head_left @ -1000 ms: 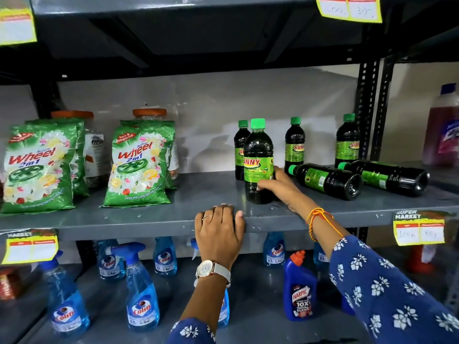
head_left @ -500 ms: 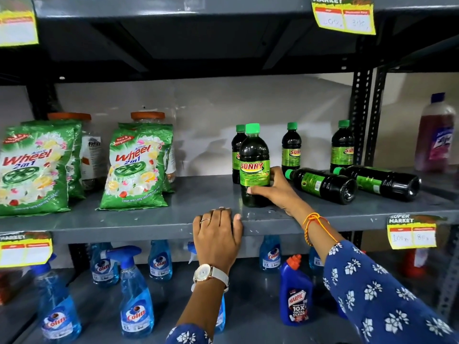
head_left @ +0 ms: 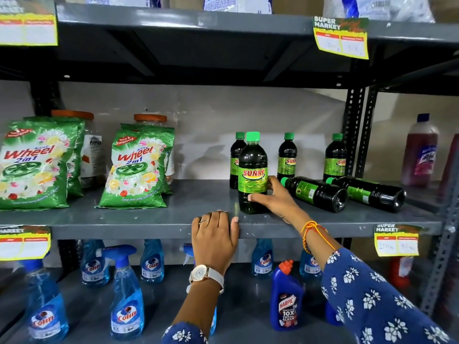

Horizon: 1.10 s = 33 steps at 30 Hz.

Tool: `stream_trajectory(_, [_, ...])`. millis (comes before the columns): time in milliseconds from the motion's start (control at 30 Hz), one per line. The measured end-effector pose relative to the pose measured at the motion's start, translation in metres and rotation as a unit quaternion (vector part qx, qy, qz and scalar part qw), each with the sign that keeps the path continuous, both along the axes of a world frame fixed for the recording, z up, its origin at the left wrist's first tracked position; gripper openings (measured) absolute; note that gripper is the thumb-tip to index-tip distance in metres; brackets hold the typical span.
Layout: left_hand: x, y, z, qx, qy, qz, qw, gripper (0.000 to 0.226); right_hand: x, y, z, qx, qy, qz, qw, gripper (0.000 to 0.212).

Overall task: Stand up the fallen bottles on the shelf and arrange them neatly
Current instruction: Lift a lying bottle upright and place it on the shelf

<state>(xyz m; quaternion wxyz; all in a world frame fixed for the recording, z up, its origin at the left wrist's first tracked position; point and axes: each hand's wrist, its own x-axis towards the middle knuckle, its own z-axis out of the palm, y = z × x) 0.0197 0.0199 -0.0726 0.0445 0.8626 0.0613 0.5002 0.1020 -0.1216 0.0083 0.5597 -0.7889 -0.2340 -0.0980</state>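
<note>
Sunny bottle (head_left: 252, 173) upright near the shelf's (head_left: 149, 219) front edge, dark liquid inside, green cap on. Your right hand (head_left: 273, 197) wraps its lower body, fingers closed around it. Just beside it, toward the right end, two fallen bottles (head_left: 315, 192) lie on their sides. Three more stand at the back. Your left hand (head_left: 214, 237) rests flat over the front edge, holding nothing.

sunny: front bottle (head_left: 252, 175) | wheel 2in1: green pouch (head_left: 137, 167) | harpic: blue bottle (head_left: 286, 304)
</note>
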Motion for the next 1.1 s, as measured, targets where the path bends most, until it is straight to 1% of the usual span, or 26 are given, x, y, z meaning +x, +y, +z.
stream_trajectory(333, [-0.002,-0.002,0.000,0.001,0.022,0.011,1.000,0.040,-0.022,-0.010,-0.006,-0.005,-0.030,0.006,1.000,0.060])
stream_trajectory(500, [-0.002,-0.003,0.000,-0.001,0.019,0.016,1.000,0.041,-0.026,-0.010,-0.005,-0.005,-0.037,0.007,0.999,0.057])
stream_trajectory(633, [-0.001,-0.003,0.000,0.003,0.008,0.024,1.000,0.039,-0.029,-0.011,-0.006,-0.001,-0.044,0.018,0.999,0.060])
stream_trajectory(733, [0.000,-0.004,-0.001,0.005,0.009,0.034,0.999,0.037,-0.036,-0.013,-0.006,-0.001,-0.061,0.011,0.998,0.056])
stream_trajectory(867, [-0.001,-0.006,-0.002,0.009,0.010,0.035,0.999,0.038,-0.041,-0.016,-0.006,-0.010,-0.078,0.020,0.997,0.045])
stream_trajectory(933, [-0.003,-0.011,0.000,-0.018,-0.006,0.023,1.000,0.041,-0.042,-0.019,-0.003,0.001,-0.064,0.037,0.997,0.051])
stream_trajectory(1000, [-0.008,-0.019,0.001,-0.057,-0.063,0.016,0.996,0.043,-0.036,-0.030,0.005,0.027,-0.041,0.024,0.998,0.068])
stream_trajectory(1033, [-0.010,-0.027,0.003,-0.052,-0.105,0.008,0.993,0.042,-0.029,-0.039,0.009,0.043,-0.051,-0.004,0.998,0.073])
stream_trajectory(1067, [-0.012,-0.039,0.006,-0.025,-0.144,-0.012,0.989,0.042,-0.020,-0.051,0.015,0.042,-0.085,-0.050,0.994,0.073])
stream_trajectory(1100, [-0.012,-0.055,0.012,0.013,-0.166,-0.046,0.985,0.042,-0.007,-0.065,0.022,0.021,-0.127,-0.108,0.986,0.069])
